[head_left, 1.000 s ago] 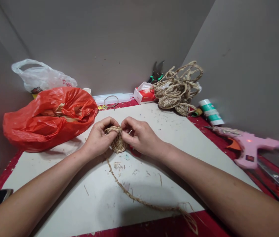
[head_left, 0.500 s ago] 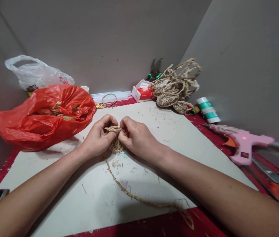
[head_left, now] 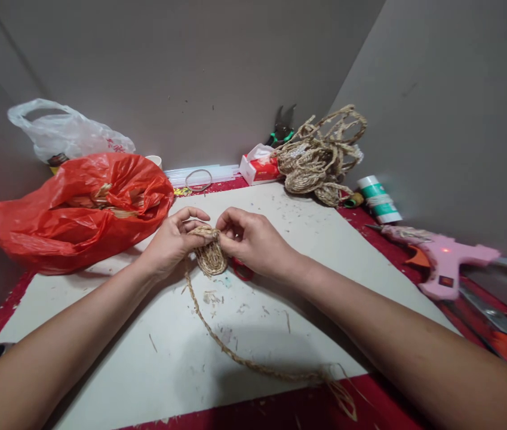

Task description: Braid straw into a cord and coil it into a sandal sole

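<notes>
A pale board, dusted with fibre scraps, fills the middle of the view. On it both hands meet. The left hand and the right hand pinch the top edge of a small woven straw disc, fingers curled and closed on its rim from either side. The disc stands between the fingertips, oval, coiled, coarse and tan. Its braided tail trails loosely toward the near edge.
</notes>
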{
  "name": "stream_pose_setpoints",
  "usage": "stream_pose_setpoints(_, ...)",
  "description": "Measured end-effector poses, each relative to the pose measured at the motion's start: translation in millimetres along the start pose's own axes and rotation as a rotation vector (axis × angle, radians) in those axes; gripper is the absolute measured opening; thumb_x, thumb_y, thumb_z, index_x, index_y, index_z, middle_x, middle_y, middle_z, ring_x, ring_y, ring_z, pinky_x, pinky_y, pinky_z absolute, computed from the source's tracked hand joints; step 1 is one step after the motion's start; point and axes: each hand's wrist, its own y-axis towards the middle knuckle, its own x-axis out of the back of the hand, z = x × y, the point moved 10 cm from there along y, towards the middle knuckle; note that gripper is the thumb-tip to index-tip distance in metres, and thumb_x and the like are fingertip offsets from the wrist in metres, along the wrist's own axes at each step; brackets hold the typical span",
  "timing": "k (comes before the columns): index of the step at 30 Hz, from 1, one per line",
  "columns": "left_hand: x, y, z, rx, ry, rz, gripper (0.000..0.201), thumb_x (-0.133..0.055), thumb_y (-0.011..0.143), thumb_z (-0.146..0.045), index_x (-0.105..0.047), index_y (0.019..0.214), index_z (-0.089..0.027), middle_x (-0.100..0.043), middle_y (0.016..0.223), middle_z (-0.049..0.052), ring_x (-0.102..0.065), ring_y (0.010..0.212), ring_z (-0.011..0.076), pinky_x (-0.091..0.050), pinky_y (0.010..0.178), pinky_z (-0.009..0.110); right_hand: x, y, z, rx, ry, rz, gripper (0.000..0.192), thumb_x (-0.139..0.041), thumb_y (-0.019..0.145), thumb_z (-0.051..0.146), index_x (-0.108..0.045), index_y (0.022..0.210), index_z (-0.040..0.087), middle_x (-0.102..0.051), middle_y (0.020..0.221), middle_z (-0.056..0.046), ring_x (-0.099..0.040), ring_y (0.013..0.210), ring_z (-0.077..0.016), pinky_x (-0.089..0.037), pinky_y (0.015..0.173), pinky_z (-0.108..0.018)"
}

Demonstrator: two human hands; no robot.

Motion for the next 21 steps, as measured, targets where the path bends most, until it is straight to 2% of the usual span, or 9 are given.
stream_pose_setpoints(6, 2.0, 0.0, 2.8, 0.007, -0.042, -0.034, 0.039, -0.080, 0.055, -0.011, -0.056, 0.085, -0.016, -0.066, 0.072, -0.001, -0.062, 0.063, 0.0098, -0.046, 0.060, 0.020, -0.7, -2.9, 10.3, 0.096, -0.217, -0.014, 0.014, -0.047, 0.072, 0.008, -0.044, 0.076, 0.020, -0.050, 0.066, 0.003, -0.047, 0.059, -0.0116, -0.036, 0.059, -0.024)
stream_pose_setpoints(8, 0.6, -0.5, 1.0, -0.020, -0.007, -0.026, 0.037, -0.080, 0.055, -0.012, -0.057, 0.084, -0.016, -0.066, 0.073, -0.001, -0.063, 0.065, 0.0102, -0.047, 0.062, 0.021, -0.5, -2.9, 8.2, 0.062, -0.211, -0.011, 0.014, -0.047, 0.071, 0.008, -0.043, 0.076, 0.021, -0.050, 0.066, 0.003, -0.046, 0.058, -0.0117, -0.035, 0.058, -0.024)
stream_pose_setpoints(13, -4.5, -2.4, 0.2, -0.047, 0.063, -0.004, 0.028, -0.079, 0.059, -0.018, -0.058, 0.078, -0.015, -0.064, 0.070, -0.002, -0.060, 0.062, 0.0099, -0.046, 0.060, 0.022, -6.4, -1.9, -8.2, -0.111, -0.027, 0.045, 0.011, -0.052, 0.068, 0.013, -0.047, 0.074, 0.021, -0.049, 0.060, 0.005, -0.046, 0.053, -0.0112, -0.034, 0.052, -0.023)
stream_pose_setpoints(18, -0.8, -0.3, 1.2, -0.024, 0.075, -0.014, 0.026, -0.078, 0.056, -0.014, -0.060, 0.074, -0.015, -0.065, 0.068, -0.002, -0.060, 0.062, 0.0092, -0.044, 0.061, 0.021, -5.3, -3.7, 0.1, -0.010, -0.157, -0.016, 0.013, -0.051, 0.069, 0.011, -0.046, 0.075, 0.021, -0.049, 0.061, 0.005, -0.045, 0.054, -0.0113, -0.034, 0.054, -0.024)
stream_pose_setpoints(21, -0.1, 1.8, 5.3, 0.049, 0.041, 0.036, 0.025, -0.077, 0.056, -0.010, -0.059, 0.073, -0.015, -0.065, 0.068, -0.001, -0.059, 0.060, 0.0086, -0.043, 0.058, 0.020, -6.4, -6.8, 6.7, 0.046, -0.229, -0.030, 0.015, -0.048, 0.071, 0.008, -0.046, 0.077, 0.021, -0.051, 0.063, 0.003, -0.046, 0.056, -0.0118, -0.034, 0.056, -0.024)
